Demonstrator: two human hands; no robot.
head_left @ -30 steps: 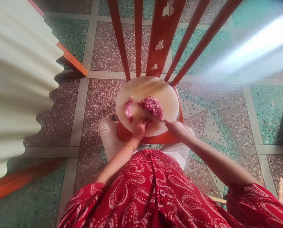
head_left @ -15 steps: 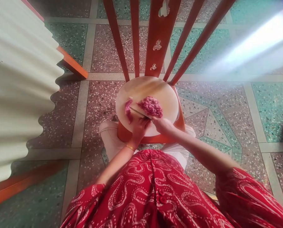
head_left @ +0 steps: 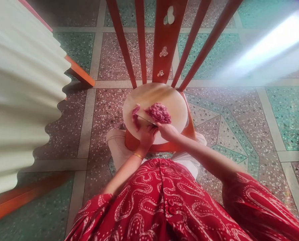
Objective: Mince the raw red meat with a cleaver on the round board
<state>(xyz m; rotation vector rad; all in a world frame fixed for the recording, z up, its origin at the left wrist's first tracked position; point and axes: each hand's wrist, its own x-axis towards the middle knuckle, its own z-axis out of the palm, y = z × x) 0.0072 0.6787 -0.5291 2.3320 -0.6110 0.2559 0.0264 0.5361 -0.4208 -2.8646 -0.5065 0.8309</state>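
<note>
Meat lay in two lots on the round cutting board (head_left: pixel 174 103), which rested on the seat of an orange chair (head_left: pixel 164 50): a pile of chopped pieces (head_left: pixel 159 113) near the middle and a longer uncut strip (head_left: pixel 135 115) just to its left. The right hand (head_left: pixel 168 131) was closed around the handle of a knife (head_left: pixel 145 119), whose thin blade reached leftward across the board between the strip and the pile. The left hand (head_left: pixel 147 135) sat at the near edge of the board with its fingers curled, close beside the knife hand; whether it touched the meat could not be told, since the picture was small there.

To do the cutting well, it seemed wise that the left fingers should pin the strip with tips tucked back, away from the edge, and that the blade should come down in short, even strokes so that the new pieces matched those in the pile. The board looked only loosely seated on the chair, so steady downward pressure probably suited it better than hard sideways sawing
</note>
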